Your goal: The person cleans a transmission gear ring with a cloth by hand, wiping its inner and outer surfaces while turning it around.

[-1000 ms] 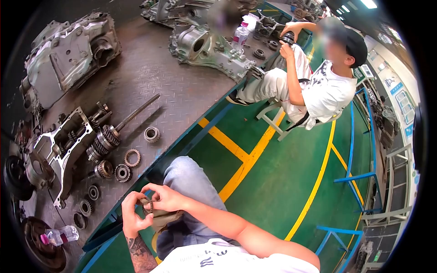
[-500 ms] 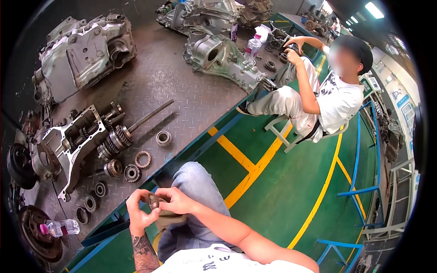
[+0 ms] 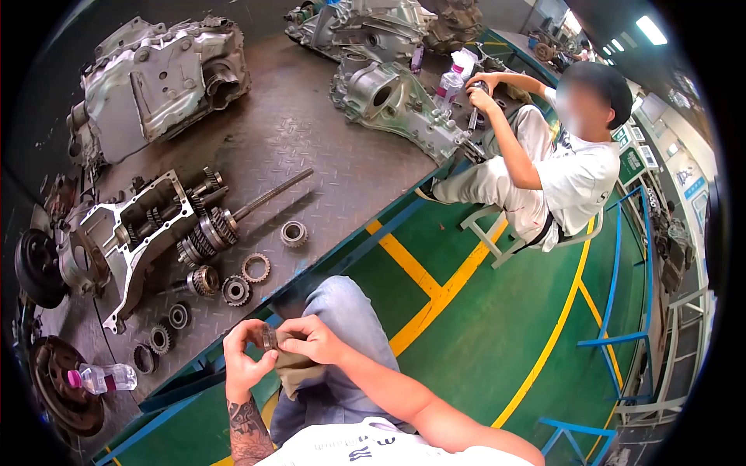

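Above my knee, my left hand (image 3: 247, 357) curls thumb and fingers around a small dark metal ring (image 3: 269, 337), seen nearly edge-on. My right hand (image 3: 312, 342) meets it from the other side, its bent fingertips closed against the ring. Fine detail of the ring is too small to make out. On the bench beside my hands lie a toothed ring (image 3: 256, 268), a gear (image 3: 236, 290) and another gear (image 3: 161, 339). Just behind them are a short gear cluster (image 3: 203, 280) and an open gearbox housing (image 3: 124, 268) with shafts.
A long geared shaft (image 3: 268, 194) lies on the metal bench (image 3: 311, 140). A large casing (image 3: 163, 85) stands at the back left, another housing (image 3: 396, 105) farther right. A plastic bottle (image 3: 109, 378) lies near the left corner. A seated co-worker (image 3: 575, 171) holds a part.
The ring has turned between my fingers from a more face-on view to nearly edge-on. The bench has shifted slightly rightward in view. The co-worker's hands and part have moved left and tilted.
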Demonstrator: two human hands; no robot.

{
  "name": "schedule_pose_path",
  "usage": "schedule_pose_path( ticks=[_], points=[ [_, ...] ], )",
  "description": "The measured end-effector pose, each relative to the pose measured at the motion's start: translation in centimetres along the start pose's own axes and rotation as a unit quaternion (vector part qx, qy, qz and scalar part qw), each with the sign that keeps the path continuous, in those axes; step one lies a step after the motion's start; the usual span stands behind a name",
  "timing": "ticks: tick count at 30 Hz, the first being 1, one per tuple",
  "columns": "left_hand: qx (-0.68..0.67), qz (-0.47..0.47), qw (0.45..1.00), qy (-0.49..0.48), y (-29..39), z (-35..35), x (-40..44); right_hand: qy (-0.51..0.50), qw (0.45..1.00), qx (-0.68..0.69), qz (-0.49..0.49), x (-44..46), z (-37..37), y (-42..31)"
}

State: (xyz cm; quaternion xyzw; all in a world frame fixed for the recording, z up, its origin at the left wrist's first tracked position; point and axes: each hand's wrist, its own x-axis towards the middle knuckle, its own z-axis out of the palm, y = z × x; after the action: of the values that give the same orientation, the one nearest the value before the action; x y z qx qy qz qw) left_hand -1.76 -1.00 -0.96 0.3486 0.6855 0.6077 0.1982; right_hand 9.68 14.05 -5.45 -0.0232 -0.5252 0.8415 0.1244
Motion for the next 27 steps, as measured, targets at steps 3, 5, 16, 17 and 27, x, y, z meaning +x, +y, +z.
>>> schedule_pose_path(
  ticks=[3,5,16,17,27],
  points=[
    [0.011,0.016,1.000,-0.024,0.3,-0.2,0.1,0.063,0.998,0.001,0.031,0.0,-0.1,0.2],
    [0.027,0.033,0.999,-0.033,0.8,0.1,0.3,0.096,0.994,-0.035,0.024,0.3,-0.3,0.7],
    [-0.038,-0.026,0.998,-0.030,-0.1,1.7,-1.0,0.162,0.977,-0.138,-0.010,0.6,0.6,1.0],
    [-0.061,-0.036,0.997,-0.030,-0.2,1.8,-1.0,0.164,0.977,-0.136,-0.021,0.6,0.6,1.0],
    [-0.194,-0.140,0.971,-0.002,-0.1,3.2,-2.0,0.155,0.969,-0.183,-0.055,0.6,0.3,1.4]
  ],
)
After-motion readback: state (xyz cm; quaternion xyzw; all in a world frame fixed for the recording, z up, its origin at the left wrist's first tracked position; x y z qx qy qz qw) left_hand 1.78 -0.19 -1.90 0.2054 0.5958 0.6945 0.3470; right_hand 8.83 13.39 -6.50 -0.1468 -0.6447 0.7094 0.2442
